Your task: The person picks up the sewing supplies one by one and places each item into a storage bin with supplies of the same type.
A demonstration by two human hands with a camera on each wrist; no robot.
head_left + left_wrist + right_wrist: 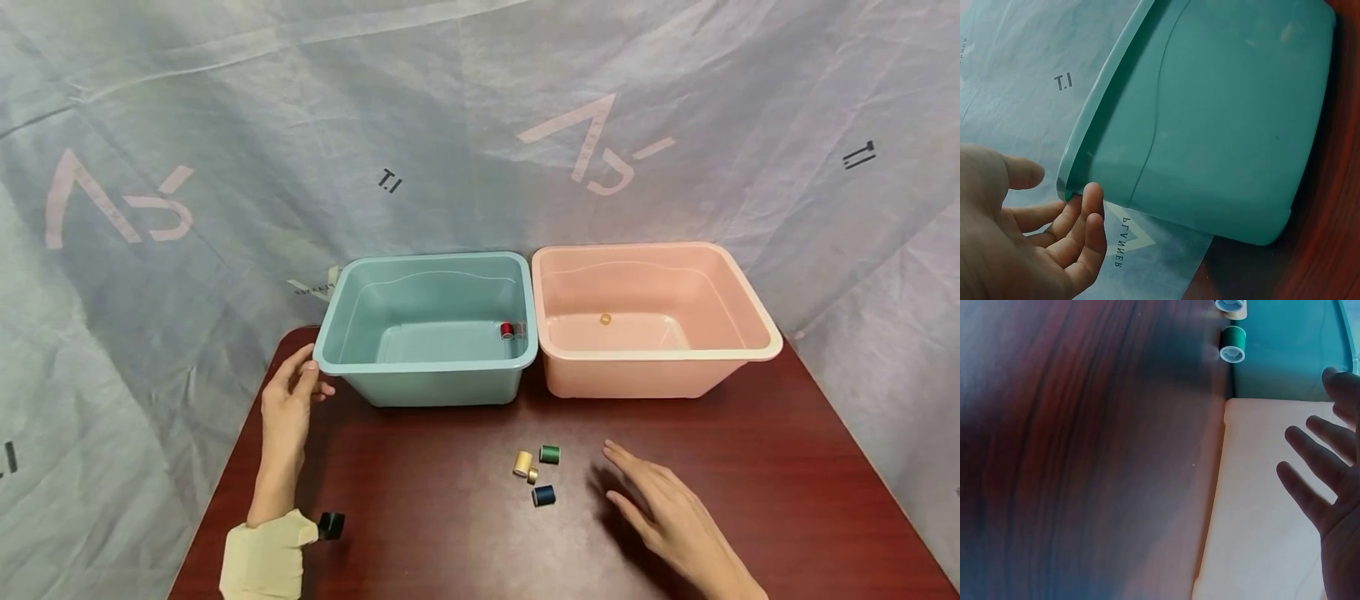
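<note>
At the near left corner of the teal bin [442, 390], my left hand [288, 408] has its fingertips right at the rim. In the left wrist view its thumb [1025, 174] stands apart from the rim and the fingers are loosely bent. My right hand [671, 512] hovers over the table at the right, fingers extended and holding nothing. Left of it lie a green thread spool [550, 454], a yellow thread spool [522, 463], a small gold spool [532, 476] and a dark blue thread spool [543, 496].
A pink bin [630, 379] stands right of the teal one, with a small yellowish spool [605, 319] inside. A red spool [507, 331] lies in the teal bin near its right wall. Behind the bins hangs a grey printed sheet [465, 125]. The table [420, 500] is dark red wood.
</note>
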